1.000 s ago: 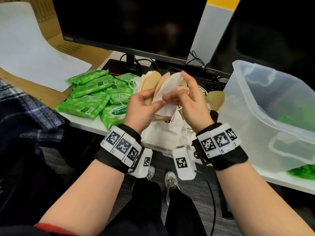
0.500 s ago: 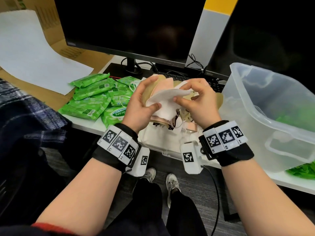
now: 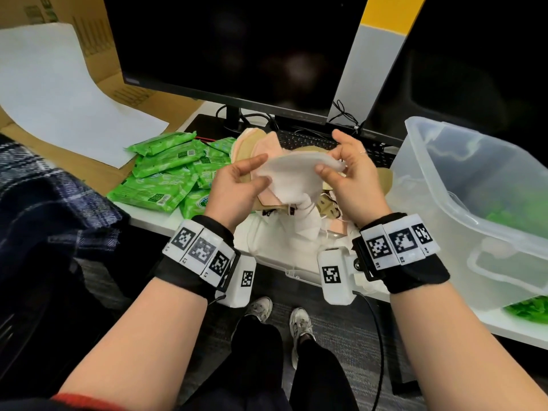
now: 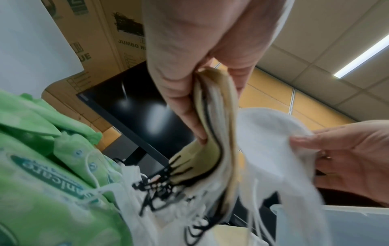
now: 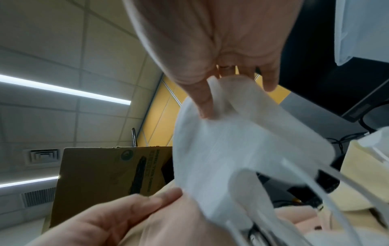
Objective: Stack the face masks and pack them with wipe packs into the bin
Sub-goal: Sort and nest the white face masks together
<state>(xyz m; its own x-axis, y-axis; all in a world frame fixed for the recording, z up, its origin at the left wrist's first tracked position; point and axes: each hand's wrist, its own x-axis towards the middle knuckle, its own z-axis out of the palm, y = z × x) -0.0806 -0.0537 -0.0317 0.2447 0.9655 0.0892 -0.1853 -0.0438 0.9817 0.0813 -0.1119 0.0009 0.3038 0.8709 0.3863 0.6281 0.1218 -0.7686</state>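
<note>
My left hand (image 3: 261,170) grips a stack of tan and pink face masks (image 3: 267,146) between thumb and fingers; the left wrist view shows the stack (image 4: 214,119) edge-on with black and white ear loops hanging down. A white mask (image 3: 293,179) lies across the front of that stack. My right hand (image 3: 330,164) pinches the white mask's right corner, which the right wrist view (image 5: 231,141) shows close up. Several green wipe packs (image 3: 166,173) lie on the desk to the left. The clear plastic bin (image 3: 444,185) stands at the right with green packs inside.
More masks in clear wrapping (image 3: 284,247) lie on the desk edge under my hands. A keyboard (image 3: 308,140) and two dark monitors (image 3: 237,54) stand behind. A white sheet on cardboard (image 3: 59,93) is at the left, and a plaid cloth (image 3: 44,197) lies nearer.
The white mask has turned from upright to lying flat across the stack. My right hand has slid to its right corner, and both hands have risen a little.
</note>
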